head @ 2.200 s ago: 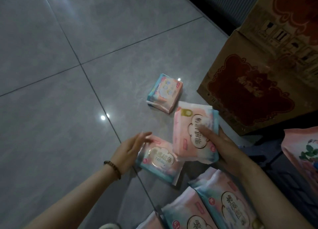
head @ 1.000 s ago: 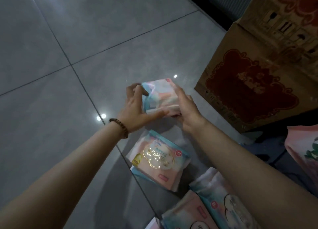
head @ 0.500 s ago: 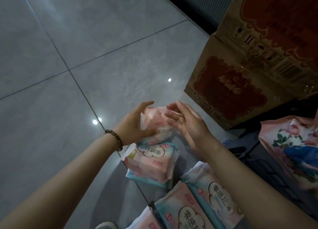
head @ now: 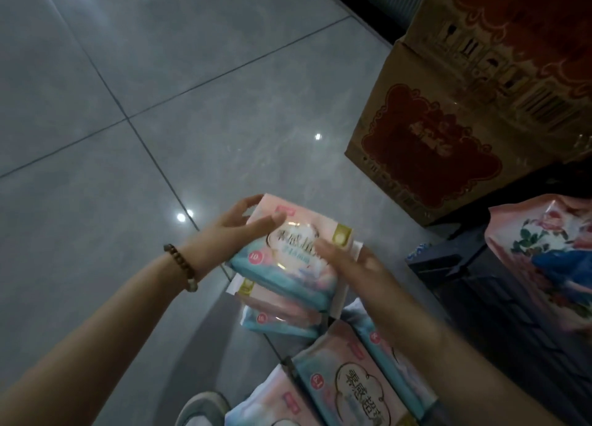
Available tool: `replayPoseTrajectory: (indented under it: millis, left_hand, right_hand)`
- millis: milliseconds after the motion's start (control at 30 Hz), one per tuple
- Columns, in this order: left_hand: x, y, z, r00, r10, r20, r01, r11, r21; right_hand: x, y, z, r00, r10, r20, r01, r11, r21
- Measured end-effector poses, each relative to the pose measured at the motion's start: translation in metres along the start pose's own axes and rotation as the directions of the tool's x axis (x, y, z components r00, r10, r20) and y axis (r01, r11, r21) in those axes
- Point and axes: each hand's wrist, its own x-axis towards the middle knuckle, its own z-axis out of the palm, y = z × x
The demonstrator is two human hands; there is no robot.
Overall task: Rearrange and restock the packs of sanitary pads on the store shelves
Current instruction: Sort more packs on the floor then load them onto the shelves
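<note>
Grey tiled floor [head: 96, 201], brown cardboard box [head: 432, 143] beside. The pink-and-teal plastic pad pack [head: 294, 259], held aloft a moment ago, now tops the lower pack [head: 278, 320] — left grip [head: 237, 230] pinching its far edge, right grip [head: 349, 262] spread flat on it — so the pile grows for restocking.

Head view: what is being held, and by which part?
Top sanitary pad pack: left hand grips its left end, thumb on the printed face; right hand presses its right side with straight fingers.

Left hand [head: 235, 230] grips pad pack [head: 290, 260], right hand [head: 354, 267] touching.
</note>
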Motion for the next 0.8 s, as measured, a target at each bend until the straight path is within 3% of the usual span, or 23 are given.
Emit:
replayPoseTrajectory:
  millis: [67, 133, 200, 267, 333, 400, 533, 633, 800]
  left_hand:
    - [0.003, -0.020, 0.005, 0.994, -0.047, -0.098, 0.054, 0.996, 0.069]
    - [0.002, -0.036, 0.007, 0.986, -0.138, -0.096, 0.144, 0.988, 0.063]
    - [-0.001, -0.047, 0.009, 0.953, -0.284, 0.101, 0.296, 0.947, -0.124]
    - [-0.009, -0.051, 0.011, 0.904, -0.352, 0.244, 0.405, 0.889, -0.215]
    - [-0.010, -0.058, 0.011, 0.883, -0.385, 0.267, 0.448, 0.861, -0.241]
    - [-0.010, -0.058, 0.015, 0.880, -0.389, 0.271, 0.460, 0.839, -0.290]
    - [-0.021, -0.027, 0.020, 0.926, -0.271, 0.264, 0.343, 0.895, -0.284]
    - [-0.040, 0.025, 0.021, 0.967, -0.085, 0.240, 0.151, 0.950, -0.272]
    - [-0.093, 0.132, 0.051, 0.932, 0.198, 0.305, -0.157, 0.976, -0.153]
  right_hand:
    - [0.006, 0.029, 0.008, 0.984, 0.094, -0.152, -0.107, 0.991, -0.075]
    - [0.015, 0.048, 0.013, 0.964, 0.198, -0.178, -0.191, 0.980, 0.058]
    - [0.025, 0.055, 0.014, 0.946, 0.301, -0.122, -0.269, 0.937, 0.223]
    - [0.029, 0.053, 0.012, 0.936, 0.351, -0.023, -0.335, 0.908, 0.250]
    - [0.031, 0.051, 0.012, 0.921, 0.374, 0.112, -0.390, 0.884, 0.258]
    - [0.031, 0.049, 0.014, 0.908, 0.393, 0.142, -0.418, 0.866, 0.274]
    - [0.023, 0.027, 0.014, 0.930, 0.324, 0.171, -0.361, 0.890, 0.278]
    - [-0.001, -0.020, 0.011, 0.966, 0.154, 0.209, -0.217, 0.919, 0.329]
    - [-0.103, -0.114, -0.005, 0.987, -0.119, 0.112, 0.086, 0.961, 0.262]
